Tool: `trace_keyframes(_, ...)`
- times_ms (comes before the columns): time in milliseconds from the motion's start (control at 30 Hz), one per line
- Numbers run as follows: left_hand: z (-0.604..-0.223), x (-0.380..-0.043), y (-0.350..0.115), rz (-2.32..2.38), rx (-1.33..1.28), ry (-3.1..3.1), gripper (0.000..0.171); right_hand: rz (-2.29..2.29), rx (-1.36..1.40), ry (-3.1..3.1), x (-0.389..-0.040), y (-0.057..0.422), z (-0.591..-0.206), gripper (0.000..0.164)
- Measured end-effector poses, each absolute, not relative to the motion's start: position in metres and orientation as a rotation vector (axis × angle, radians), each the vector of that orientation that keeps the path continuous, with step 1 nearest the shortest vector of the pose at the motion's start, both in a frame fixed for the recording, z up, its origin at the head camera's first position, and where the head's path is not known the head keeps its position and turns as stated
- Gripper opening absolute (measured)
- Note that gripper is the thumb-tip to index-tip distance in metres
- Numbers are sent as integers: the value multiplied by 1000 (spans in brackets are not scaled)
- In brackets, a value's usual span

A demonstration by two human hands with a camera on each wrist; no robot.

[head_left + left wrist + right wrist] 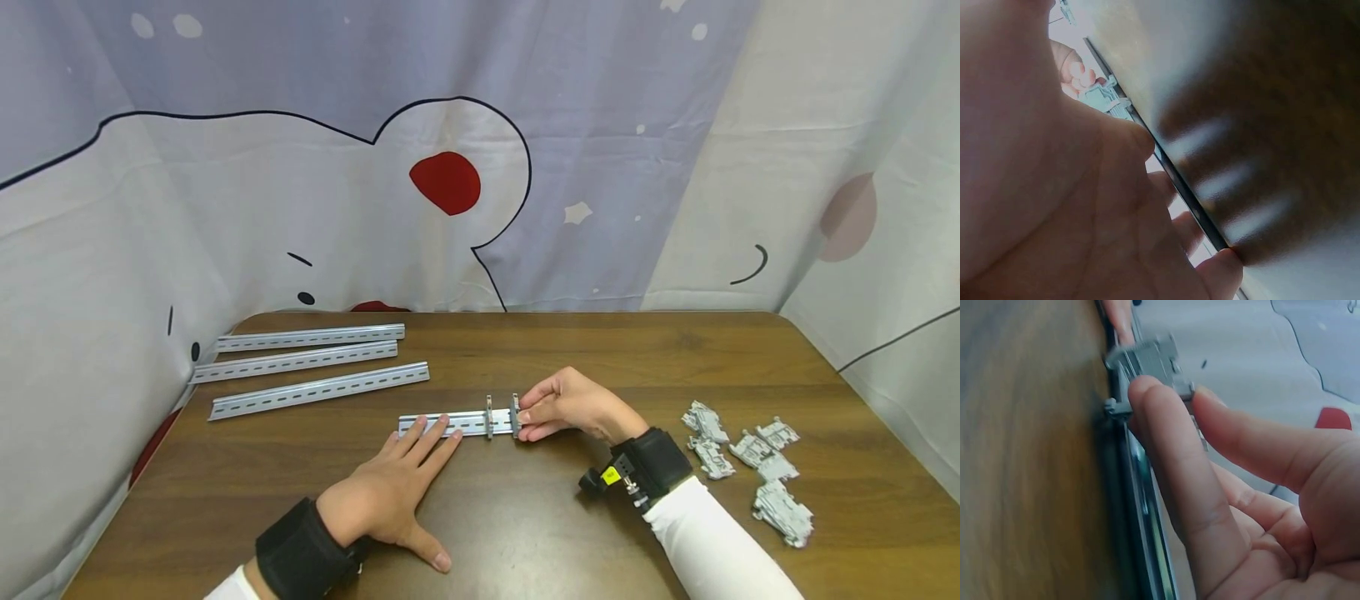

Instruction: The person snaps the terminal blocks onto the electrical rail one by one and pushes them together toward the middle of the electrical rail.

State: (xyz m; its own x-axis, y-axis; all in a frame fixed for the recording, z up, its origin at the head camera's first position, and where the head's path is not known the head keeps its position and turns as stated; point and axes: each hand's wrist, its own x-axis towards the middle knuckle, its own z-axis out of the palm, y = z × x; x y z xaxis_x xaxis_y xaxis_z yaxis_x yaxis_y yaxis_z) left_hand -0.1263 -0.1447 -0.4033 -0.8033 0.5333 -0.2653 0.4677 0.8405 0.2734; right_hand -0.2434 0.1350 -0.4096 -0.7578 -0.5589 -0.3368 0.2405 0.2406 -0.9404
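Note:
A short slotted metal DIN rail (474, 423) lies in the middle of the table. My left hand (390, 496) is spread, its straight fingers resting on the rail's left part. On the rail stands one thin grey terminal block (490, 417). Just to its right is a second terminal block (515, 415), pinched between the thumb and fingers of my right hand (577, 408). The right wrist view shows the pinched block's foot (1118, 410) at the rail's edge, partly hidden behind a finger; whether it is fully seated I cannot tell.
Three long slotted rails (322, 390) lie at the back left of the wooden table (555, 517). Several loose terminal blocks (782, 510) lie in a scattered group at the right. A printed curtain (600, 167) hangs behind the table's back edge.

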Motion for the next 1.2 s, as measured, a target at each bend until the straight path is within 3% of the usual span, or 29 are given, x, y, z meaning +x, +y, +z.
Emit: trace_keyframes(1200,-403,-127,-144,265,753,2682,138,-1673,-313,1850,-234,107,-421,29)
